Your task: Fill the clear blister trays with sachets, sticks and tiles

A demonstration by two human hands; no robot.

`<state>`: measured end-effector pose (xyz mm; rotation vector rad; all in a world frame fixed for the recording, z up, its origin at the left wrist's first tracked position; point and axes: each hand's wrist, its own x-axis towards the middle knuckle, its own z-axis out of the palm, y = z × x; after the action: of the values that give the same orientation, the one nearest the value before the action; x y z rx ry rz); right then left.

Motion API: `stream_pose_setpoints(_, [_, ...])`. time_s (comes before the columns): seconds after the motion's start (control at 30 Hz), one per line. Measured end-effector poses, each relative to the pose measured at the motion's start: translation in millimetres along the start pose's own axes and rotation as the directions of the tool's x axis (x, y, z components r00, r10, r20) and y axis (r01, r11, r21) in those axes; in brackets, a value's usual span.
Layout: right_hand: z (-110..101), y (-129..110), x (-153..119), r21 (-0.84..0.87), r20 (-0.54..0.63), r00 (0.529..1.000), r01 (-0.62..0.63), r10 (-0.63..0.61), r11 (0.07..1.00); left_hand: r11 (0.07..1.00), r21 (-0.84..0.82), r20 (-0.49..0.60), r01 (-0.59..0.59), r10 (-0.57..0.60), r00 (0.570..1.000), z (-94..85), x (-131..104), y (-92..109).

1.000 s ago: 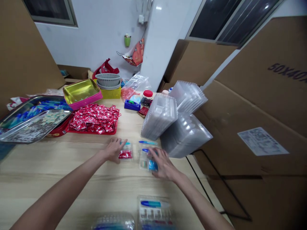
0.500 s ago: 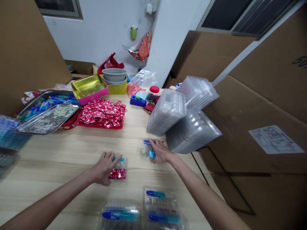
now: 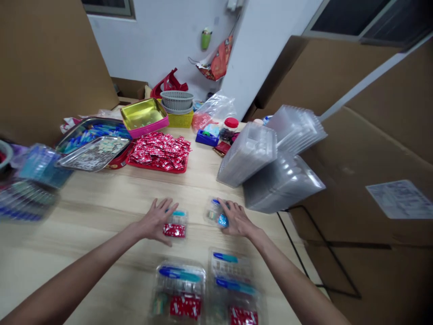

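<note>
My left hand has its fingers spread at the left edge of a clear plastic tray, which holds a blue pen and a red packet with white spots. Part of that tray is hidden under the fingers. To the right, my right hand spans a second clear tray between thumb and index finger. A blue-capped pen and a shiny blue packet show in it. Nearer me lie more filled trays, one at the left and overlapping ones at the right, somewhat blurred.
Stacks of clear plastic trays stand at the right, beside large cardboard boxes. At the back left are a red tray heaped with red packets, a metal tray of pens, a gold tin and grey baskets.
The view has shifted, so the scene sits further right and slightly higher. My left hand's fingers have spread wider beside its tray. My right hand stays at its tray.
</note>
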<state>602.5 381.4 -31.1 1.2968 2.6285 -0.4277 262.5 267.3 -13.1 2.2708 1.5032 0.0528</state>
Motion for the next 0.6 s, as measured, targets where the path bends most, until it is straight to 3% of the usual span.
stream_pose_setpoints(0.07, [-5, -15, 0, 0.019, -0.017, 1.000, -0.006, 0.006, 1.000, 0.981, -0.143, -0.124, 0.128, -0.146, 0.981, -2.1, -10, -5])
stream_pose_setpoints(0.13, [-15, -40, -1, 0.044, -0.049, 0.999, 0.018, -0.015, 0.999, 0.872, -0.409, -0.214, 0.268, -0.377, 0.901, -2.5, -22, -10])
stream_pose_setpoints(0.2, [-26, -75, -2, 0.064, -0.089, 0.993, 0.084, -0.078, 0.994, 0.678, -0.651, -0.192, 0.343, -0.583, 0.789, 0.1, -35, -12])
stream_pose_setpoints(0.27, [-34, -115, -1, 0.070, -0.121, 0.980, 0.169, -0.159, 0.983, 0.522, -0.770, -0.121, 0.368, -0.684, 0.719, 6.0, -44, -11])
stream_pose_setpoints(0.37, [-33, -170, 11, 0.061, -0.115, 0.959, 0.268, -0.260, 0.962, 0.398, -0.837, -0.037, 0.376, -0.726, 0.686, 17.5, -51, -4])
stream_pose_setpoints(0.47, [-20, -205, 29, 0.054, -0.075, 0.958, 0.282, -0.278, 0.958, 0.279, -0.897, 0.015, 0.343, -0.756, 0.654, 25.9, -51, 1])
stream_pose_setpoints(0.53, [-14, -215, 38, 0.056, -0.062, 0.960, 0.278, -0.274, 0.959, 0.280, -0.900, 0.010, 0.335, -0.753, 0.658, 27.7, -52, 2])
stream_pose_setpoints(0.6, [-15, -213, 41, 0.074, -0.048, 0.958, 0.287, -0.284, 0.955, 0.340, -0.872, -0.015, 0.351, -0.736, 0.677, 26.7, -56, 3])
